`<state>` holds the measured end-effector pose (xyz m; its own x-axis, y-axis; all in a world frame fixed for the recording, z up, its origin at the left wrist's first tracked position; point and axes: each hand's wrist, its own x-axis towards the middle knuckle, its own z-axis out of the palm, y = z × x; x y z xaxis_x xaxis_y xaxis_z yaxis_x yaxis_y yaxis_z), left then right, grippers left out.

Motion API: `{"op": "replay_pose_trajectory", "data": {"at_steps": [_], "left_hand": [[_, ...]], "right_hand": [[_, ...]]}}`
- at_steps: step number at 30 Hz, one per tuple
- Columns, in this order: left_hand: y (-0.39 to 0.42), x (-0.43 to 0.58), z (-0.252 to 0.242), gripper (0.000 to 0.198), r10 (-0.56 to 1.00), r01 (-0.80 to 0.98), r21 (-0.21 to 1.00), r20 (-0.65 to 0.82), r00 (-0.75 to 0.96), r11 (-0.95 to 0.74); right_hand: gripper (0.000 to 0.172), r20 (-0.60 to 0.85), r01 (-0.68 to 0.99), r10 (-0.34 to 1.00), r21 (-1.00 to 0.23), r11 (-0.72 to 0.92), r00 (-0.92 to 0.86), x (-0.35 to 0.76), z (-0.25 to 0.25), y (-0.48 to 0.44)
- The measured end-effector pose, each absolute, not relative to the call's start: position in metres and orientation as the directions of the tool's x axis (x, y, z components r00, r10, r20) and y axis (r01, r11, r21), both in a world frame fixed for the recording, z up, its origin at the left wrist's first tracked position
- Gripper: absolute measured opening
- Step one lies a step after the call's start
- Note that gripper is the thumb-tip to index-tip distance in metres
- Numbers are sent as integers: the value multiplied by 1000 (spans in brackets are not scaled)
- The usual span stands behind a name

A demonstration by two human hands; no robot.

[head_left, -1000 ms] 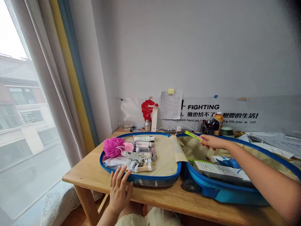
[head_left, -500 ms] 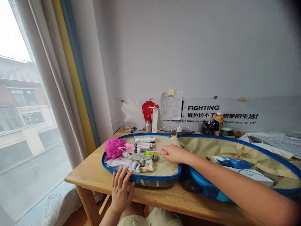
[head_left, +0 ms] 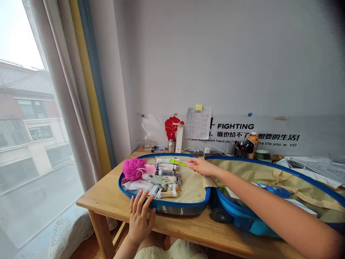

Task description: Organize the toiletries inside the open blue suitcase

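My right hand [head_left: 202, 167] has its fingers closed on one end of a slim green-and-pink tube [head_left: 179, 162], holding it over the back of the left half of an open blue suitcase [head_left: 185, 207]. With its fingers spread, my left hand [head_left: 141, 218] rests on the near rim of that half. Inside lie a magenta bath puff [head_left: 134, 169], a clear bottle [head_left: 155, 179], several small tubes and bottles, and a pack of cotton swabs [head_left: 166, 194]. A white tube [head_left: 162, 160] lies behind the held one, partly covered by it.
The suitcase's right half holds a blue-and-white pack [head_left: 275, 190] and white boxes, partly hidden by my right forearm. Behind it on the wooden table [head_left: 105, 192] stand an orange bottle [head_left: 252, 145], pens, a small metal bottle [head_left: 170, 145] and charger cables. Curtains hang at the left.
My right hand has moved the green-and-pink tube away from me, toward the suitcase's back rim. My left hand stays on the near rim. The view has shifted slightly.
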<state>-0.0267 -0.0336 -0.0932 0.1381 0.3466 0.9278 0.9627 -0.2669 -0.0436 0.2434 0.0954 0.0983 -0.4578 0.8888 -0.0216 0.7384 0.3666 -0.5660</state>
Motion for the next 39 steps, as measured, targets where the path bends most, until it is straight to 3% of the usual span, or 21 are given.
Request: {"op": "replay_pose_trajectory", "data": {"at_steps": [6,13,17,26,33,37,39], "left_hand": [[-33,-27,-94,55,348,962,-55,925,150,-269],[-35,-25,-91,52,344,963,-42,929,136,-268],[-36,-23,-88,48,335,960,-49,931,143,-275],[-35,-25,-91,49,342,961,-46,929,142,-272],[-35,-26,-92,49,349,961,-56,924,153,-273],[-34,-26,-92,46,340,958,-69,926,165,-279],[-34,-26,-91,45,332,956,-73,928,169,-284]], "right_hand": [[31,1,786,886,-460,412,-464,221,99,102],[40,102,921,950,-233,311,-295,216,103,93],[39,75,948,959,-148,283,-275,222,98,87],[32,-144,908,904,-187,376,-404,209,68,94],[33,-37,910,922,-181,372,-384,227,90,107],[34,18,955,964,-129,266,-266,269,119,128],[33,-24,973,977,-96,211,-214,296,125,135]]}}
